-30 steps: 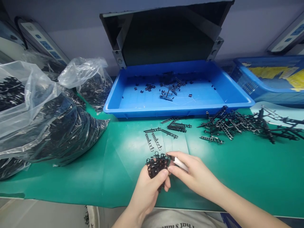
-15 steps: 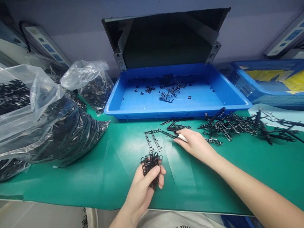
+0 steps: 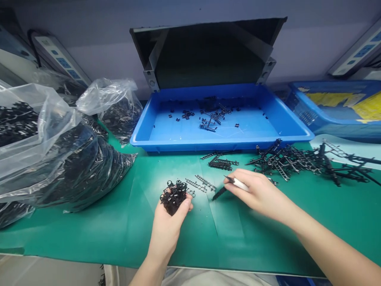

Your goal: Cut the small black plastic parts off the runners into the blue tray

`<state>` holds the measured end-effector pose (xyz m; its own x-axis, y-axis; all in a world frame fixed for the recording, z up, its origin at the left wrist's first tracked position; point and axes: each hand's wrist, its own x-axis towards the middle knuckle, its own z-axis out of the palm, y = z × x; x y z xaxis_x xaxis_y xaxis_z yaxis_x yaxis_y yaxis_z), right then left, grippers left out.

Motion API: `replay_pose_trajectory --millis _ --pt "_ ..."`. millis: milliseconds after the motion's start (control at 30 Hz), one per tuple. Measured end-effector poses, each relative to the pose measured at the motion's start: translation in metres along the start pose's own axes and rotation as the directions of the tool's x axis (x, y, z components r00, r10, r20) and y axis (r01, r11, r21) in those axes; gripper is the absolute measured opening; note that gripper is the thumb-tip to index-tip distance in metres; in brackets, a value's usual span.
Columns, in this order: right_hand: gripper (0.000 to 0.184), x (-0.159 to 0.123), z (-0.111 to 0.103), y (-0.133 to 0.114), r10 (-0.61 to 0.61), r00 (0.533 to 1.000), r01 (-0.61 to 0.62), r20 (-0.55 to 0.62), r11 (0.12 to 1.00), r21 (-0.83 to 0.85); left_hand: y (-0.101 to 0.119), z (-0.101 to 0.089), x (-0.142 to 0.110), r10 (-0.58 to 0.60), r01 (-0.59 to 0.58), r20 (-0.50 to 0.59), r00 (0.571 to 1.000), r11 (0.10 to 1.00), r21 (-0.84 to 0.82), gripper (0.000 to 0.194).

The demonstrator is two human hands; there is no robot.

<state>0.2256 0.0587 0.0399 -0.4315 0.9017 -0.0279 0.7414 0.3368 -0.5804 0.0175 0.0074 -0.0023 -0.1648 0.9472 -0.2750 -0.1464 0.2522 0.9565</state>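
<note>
My left hand (image 3: 169, 222) is closed around a bunch of black plastic ring-ended strips (image 3: 173, 196), their ends bristling above the fingers. Pinched in my right hand (image 3: 256, 190) is a white-handled tool with a dark pointed tip (image 3: 240, 184); its exact kind I cannot make out. A dark strip (image 3: 219, 193) sticks out below the fingertips of that hand, apparently held too. Between the hands, ladder-like black strips (image 3: 205, 182) lie close to the left hand's bunch. A few more strips (image 3: 222, 163) rest by the tray's front wall.
A blue tray (image 3: 178, 146) with scattered black pieces stands at the back of the green tabletop (image 3: 125, 226). Tangled black plastic frames (image 3: 285, 159) are piled at right. Clear bags of black parts (image 3: 74, 167) crowd the left. A blue basket (image 3: 336, 123) sits at back right.
My left hand has moved left and up with its bunch. My right hand has drawn back toward me and slightly right, bringing a dark strip away from those near the tray.
</note>
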Motion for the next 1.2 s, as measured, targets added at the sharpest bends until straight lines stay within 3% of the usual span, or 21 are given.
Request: replay_pose_trajectory --millis 100,233,300,400,500,600,800,1200 --pt "0.019 -0.004 0.003 -0.016 -0.006 0.993 -0.011 0.114 0.99 0.143 -0.004 0.01 -0.003 -0.05 0.05 0.095 0.994 0.999 -0.006 0.018" --pt "0.022 -0.002 0.02 -0.028 0.093 0.974 -0.155 0.205 0.937 0.313 -0.008 0.022 -0.01 -0.189 0.254 0.338 0.922 0.954 -0.159 0.024" --pt "0.021 -0.001 0.027 -0.029 0.136 0.965 -0.219 0.222 0.886 0.408 -0.006 0.026 -0.013 -0.212 0.306 0.367 0.906 0.927 -0.218 0.023" --pt "0.018 -0.003 0.032 -0.027 0.124 0.97 -0.218 0.208 0.822 0.526 -0.004 0.027 -0.015 -0.205 0.287 0.312 0.928 0.926 -0.244 0.017" --pt "0.031 -0.011 0.032 -0.024 0.106 0.989 -0.142 0.107 0.893 0.427 -0.003 0.024 -0.013 -0.196 0.252 0.25 0.948 0.943 -0.216 0.014" --pt "0.039 -0.021 0.033 -0.022 0.043 0.994 -0.064 0.096 0.971 0.232 -0.004 0.021 -0.011 -0.174 0.215 0.201 0.964 0.955 -0.204 0.013" --pt "0.039 -0.032 0.039 -0.025 -0.081 0.992 0.083 0.092 0.996 -0.019 -0.005 0.02 -0.011 -0.178 0.22 0.207 0.962 0.954 -0.206 0.012" --pt "0.034 -0.034 0.044 -0.027 -0.144 0.989 0.14 -0.031 0.983 -0.116 0.002 0.025 -0.016 -0.192 0.219 0.155 0.969 0.957 -0.188 0.012"
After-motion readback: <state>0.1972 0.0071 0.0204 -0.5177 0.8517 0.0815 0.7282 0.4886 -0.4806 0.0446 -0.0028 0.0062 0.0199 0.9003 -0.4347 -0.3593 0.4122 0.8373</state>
